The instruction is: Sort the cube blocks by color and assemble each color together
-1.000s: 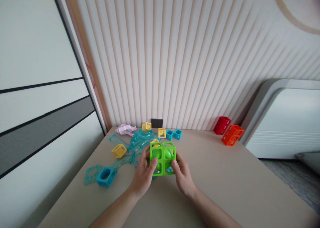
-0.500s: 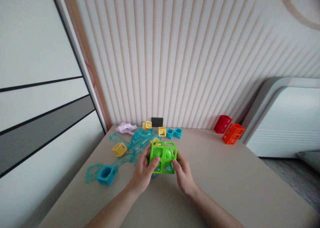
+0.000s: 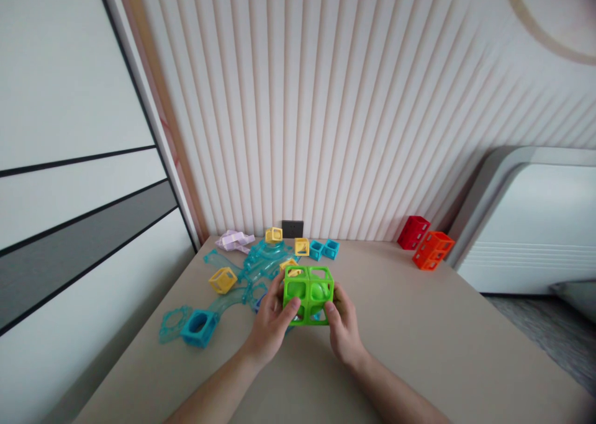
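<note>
Both hands are on the green block (image 3: 308,294), lifted a little above the table (image 3: 419,337) near its middle: the left hand (image 3: 271,324) wraps its left face with the thumb pressed across the front, and the right hand (image 3: 343,332) clasps the right and lower edge, fingers curled behind where I cannot see them. To my eye this is the handling stage, the piece being gripped and steadied in the air, not resting on anything. Any next move, I judge, calls for an even squeeze from both sides, since the frame is open and light and a loose hold could let it twist or part at a seam. The block looks like several hollow cube frames joined into one bright green lump, with square windows on each face and rounded green shapes showing inside; a yellow cube (image 3: 289,266) peeks out just behind its far left corner. Left of the hands lies a scatter of clear teal track (image 3: 242,281), another yellow cube (image 3: 222,280) and a blue cube (image 3: 198,328) nearer the table's left edge. Far right, by the ribbed wall (image 3: 326,132), stand a red block (image 3: 413,232) and an orange block (image 3: 433,250), well apart from the hands.
</note>
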Demonstrator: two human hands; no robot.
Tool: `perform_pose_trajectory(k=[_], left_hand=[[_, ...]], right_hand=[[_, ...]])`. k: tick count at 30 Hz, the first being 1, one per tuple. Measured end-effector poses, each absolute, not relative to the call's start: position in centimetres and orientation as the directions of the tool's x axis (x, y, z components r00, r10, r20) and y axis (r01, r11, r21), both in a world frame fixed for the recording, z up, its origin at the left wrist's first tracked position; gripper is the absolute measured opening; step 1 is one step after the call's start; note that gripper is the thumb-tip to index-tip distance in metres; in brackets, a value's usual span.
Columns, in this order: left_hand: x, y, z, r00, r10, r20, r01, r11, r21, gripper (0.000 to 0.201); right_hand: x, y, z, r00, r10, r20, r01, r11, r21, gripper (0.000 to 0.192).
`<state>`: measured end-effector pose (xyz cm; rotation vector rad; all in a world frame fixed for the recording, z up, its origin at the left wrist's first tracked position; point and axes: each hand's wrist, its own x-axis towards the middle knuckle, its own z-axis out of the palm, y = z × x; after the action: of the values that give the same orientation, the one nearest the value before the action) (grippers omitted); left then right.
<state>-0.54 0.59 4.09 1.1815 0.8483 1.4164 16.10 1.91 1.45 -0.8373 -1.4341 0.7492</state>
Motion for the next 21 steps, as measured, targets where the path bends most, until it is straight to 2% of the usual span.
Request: perform_pose_trajectory(k=[5,12,18,21], left_hand=[[-0.40,0.72,4.31,0.058,0.978,0.198,-0.261,-0.177,0.949,0.059],[-0.25,0.78,4.36,0.046,0.979,0.199,-0.246,-0.182,0.952,0.047],[-0.40,0.82,4.03,0.038,0.997,0.061,-0.302,-0.047,0.952,0.045],[-0.37,0.79,4.07,-0.008,1.000,0.017,-0.363,-0.018,0.931,0.045]], right_hand=[[15.90,1.85,1.70,0.029,0.886,0.463,0.018,0.463,-0.886,0.039],[16.56,2.15,1.23,-0.033,0.887,0.460,0.029,0.461,-0.887,0.046],[16.18,2.36,1.11,-0.057,0.905,0.423,0.069,0.426,-0.902,0.038],[15.81,2.15,1.51,-0.011,0.871,0.491,0.152,0.487,-0.860,0.037]])
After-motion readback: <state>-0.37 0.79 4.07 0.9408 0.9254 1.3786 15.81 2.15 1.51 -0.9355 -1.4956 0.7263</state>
